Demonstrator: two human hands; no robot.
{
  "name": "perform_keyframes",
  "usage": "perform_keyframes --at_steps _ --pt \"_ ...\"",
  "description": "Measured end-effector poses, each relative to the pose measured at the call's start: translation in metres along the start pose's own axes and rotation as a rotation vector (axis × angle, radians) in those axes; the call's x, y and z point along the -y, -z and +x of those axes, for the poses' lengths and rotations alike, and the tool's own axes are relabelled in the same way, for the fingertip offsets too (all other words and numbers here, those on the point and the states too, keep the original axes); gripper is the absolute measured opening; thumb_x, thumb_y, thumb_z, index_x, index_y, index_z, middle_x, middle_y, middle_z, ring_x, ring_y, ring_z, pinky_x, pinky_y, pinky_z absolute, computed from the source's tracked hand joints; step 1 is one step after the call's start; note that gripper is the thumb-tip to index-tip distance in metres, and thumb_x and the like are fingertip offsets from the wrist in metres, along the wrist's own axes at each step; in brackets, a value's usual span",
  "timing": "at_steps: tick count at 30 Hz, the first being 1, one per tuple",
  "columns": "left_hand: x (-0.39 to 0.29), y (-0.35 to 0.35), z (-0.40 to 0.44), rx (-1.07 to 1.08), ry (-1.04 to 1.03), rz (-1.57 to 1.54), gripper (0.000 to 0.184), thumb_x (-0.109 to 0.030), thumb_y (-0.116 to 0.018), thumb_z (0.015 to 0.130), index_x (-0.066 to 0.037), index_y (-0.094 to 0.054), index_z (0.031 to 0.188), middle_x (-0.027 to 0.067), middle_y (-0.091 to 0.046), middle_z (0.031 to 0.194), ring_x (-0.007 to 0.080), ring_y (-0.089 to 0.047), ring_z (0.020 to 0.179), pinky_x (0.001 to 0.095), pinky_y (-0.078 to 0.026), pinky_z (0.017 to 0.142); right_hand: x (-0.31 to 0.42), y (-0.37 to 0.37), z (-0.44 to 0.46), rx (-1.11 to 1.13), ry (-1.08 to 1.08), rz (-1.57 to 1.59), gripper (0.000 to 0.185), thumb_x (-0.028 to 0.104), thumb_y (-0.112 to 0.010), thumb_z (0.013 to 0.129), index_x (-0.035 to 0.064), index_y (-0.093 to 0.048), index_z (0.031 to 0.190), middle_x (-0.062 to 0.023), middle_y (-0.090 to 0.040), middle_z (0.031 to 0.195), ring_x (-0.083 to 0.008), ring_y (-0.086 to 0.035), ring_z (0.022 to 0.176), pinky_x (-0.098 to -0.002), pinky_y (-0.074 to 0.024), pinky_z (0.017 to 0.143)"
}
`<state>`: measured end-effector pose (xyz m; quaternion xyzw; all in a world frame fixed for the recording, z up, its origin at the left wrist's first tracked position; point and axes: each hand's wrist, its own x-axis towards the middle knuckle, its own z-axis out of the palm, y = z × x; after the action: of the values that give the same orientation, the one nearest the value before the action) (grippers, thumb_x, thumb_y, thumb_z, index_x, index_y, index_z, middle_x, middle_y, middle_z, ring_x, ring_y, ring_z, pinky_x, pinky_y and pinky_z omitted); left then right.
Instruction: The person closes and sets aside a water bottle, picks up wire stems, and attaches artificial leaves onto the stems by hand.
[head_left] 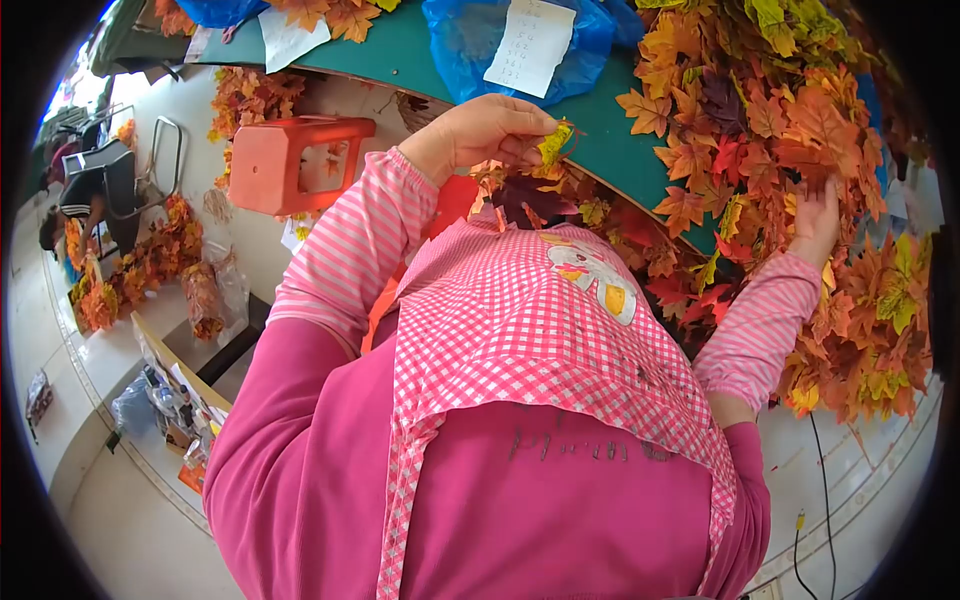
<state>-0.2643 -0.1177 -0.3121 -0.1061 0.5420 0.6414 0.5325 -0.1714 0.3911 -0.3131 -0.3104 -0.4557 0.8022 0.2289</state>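
Observation:
My left hand [495,130] is above the table's near edge, thumb and fingers pinched on a small yellow-green artificial leaf [555,147]. A thin reddish stem or thread shows beside that leaf. On the right, my right hand [818,215] reaches into a large heap of artificial maple leaves [760,150]. Its fingers close on an orange leaf [825,130], and the fingertips are partly hidden by foliage. More red and dark leaves [540,205] lie between my apron [540,330] and the table edge.
On the green tabletop [390,45] lie a blue plastic bag [460,50] and a paper with handwritten numbers [530,45]. A red plastic stool [275,165], a chair [120,190] and leaf garlands [150,265] stand or lie on the left floor. Cables [822,480] run along the right floor.

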Motion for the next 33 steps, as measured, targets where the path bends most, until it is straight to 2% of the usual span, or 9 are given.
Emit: perform_keyframes --at_steps 3,5,7,9,17,21,24,28,33 --pt "0.000 0.001 0.000 -0.003 -0.021 -0.022 0.030 -0.026 -0.063 0.090 -0.003 -0.061 0.108 0.0009 -0.063 0.092 0.0140 -0.064 0.076 0.0288 -0.054 0.071 -0.011 -0.040 -0.019 -0.104 0.226 -0.707 0.021 0.013 -0.070 0.085 0.0007 -0.064 0.100 -0.0073 -0.063 0.103 -0.0153 -0.055 0.102 -0.0299 -0.0454 0.083" --pt "0.000 0.004 0.004 0.018 -0.037 -0.037 0.030 -0.025 -0.062 0.090 -0.002 -0.061 0.109 0.0024 -0.064 0.096 0.0150 -0.065 0.081 0.0291 -0.054 0.072 -0.021 -0.068 -0.042 0.120 0.330 -0.615 0.018 0.014 -0.068 0.084 0.0012 -0.065 0.096 -0.0035 -0.066 0.090 -0.0136 -0.060 0.086 -0.0267 -0.0455 0.084" --pt "0.008 0.009 0.013 0.104 -0.042 -0.045 0.029 -0.024 -0.061 0.091 -0.002 -0.060 0.110 0.0045 -0.065 0.099 0.0165 -0.065 0.086 0.0298 -0.054 0.073 -0.023 -0.084 -0.059 0.283 0.534 -1.054 0.013 0.014 -0.062 0.087 0.0033 -0.064 0.093 -0.0040 -0.065 0.090 -0.0105 -0.059 0.090 -0.0252 -0.0444 0.083" --pt "0.017 0.002 0.018 0.067 -0.019 -0.119 0.020 -0.023 -0.058 0.091 -0.006 -0.062 0.100 0.0002 -0.060 0.082 0.0114 -0.055 0.063 0.0254 -0.046 0.057 -0.048 -0.084 -0.054 0.333 0.230 -0.693 0.013 0.015 -0.064 0.088 0.0026 -0.064 0.093 0.0008 -0.063 0.083 -0.0084 -0.058 0.082 -0.0233 -0.0449 0.077" --pt "0.029 -0.002 0.014 0.035 0.020 -0.185 0.013 -0.020 -0.059 0.091 -0.008 -0.060 0.089 -0.0029 -0.050 0.070 0.0063 -0.042 0.053 0.0205 -0.034 0.048 -0.051 -0.115 -0.082 0.324 0.440 -0.607 0.010 0.012 -0.067 0.085 0.0046 -0.064 0.080 -0.0024 -0.064 0.097 -0.0101 -0.057 0.094 -0.0245 -0.0441 0.083" --pt "0.027 -0.013 0.015 -0.004 -0.050 -0.156 0.013 -0.016 -0.057 0.091 -0.004 -0.061 0.094 0.0001 -0.057 0.078 0.0067 -0.047 0.059 0.0210 -0.036 0.052 -0.050 -0.113 -0.085 0.557 0.018 -0.161 0.002 0.006 -0.060 0.088 0.0047 -0.061 0.088 -0.0037 -0.065 0.095 -0.0119 -0.058 0.092 -0.0266 -0.0451 0.085" --pt "0.029 -0.018 0.010 0.010 -0.092 -0.191 0.017 -0.012 -0.053 0.092 0.001 -0.061 0.100 0.0076 -0.063 0.092 0.0146 -0.061 0.079 0.0257 -0.050 0.069 -0.077 -0.113 -0.107 0.524 -0.018 -0.469 0.005 0.008 -0.058 0.090 0.0049 -0.061 0.092 0.0009 -0.061 0.091 -0.0090 -0.056 0.087 -0.0238 -0.0447 0.081" --pt "0.035 -0.018 0.013 0.030 -0.113 -0.215 0.018 -0.012 -0.054 0.092 0.001 -0.061 0.102 0.0075 -0.064 0.093 0.0156 -0.062 0.082 0.0270 -0.052 0.073 -0.136 -0.086 -0.155 0.971 -0.364 -0.917 0.013 0.016 -0.063 0.088 0.0038 -0.060 0.091 0.0026 -0.060 0.083 -0.0078 -0.056 0.079 -0.0245 -0.0457 0.075" --pt "0.039 -0.015 0.021 0.031 -0.125 -0.188 0.017 -0.016 -0.058 0.092 -0.002 -0.063 0.099 0.0027 -0.061 0.080 0.0104 -0.058 0.068 0.0221 -0.048 0.063 -0.187 -0.041 -0.149 0.492 -0.185 -0.702 0.015 0.016 -0.065 0.088 0.0031 -0.058 0.090 0.0022 -0.060 0.079 -0.0055 -0.056 0.076 -0.0220 -0.0448 0.069"
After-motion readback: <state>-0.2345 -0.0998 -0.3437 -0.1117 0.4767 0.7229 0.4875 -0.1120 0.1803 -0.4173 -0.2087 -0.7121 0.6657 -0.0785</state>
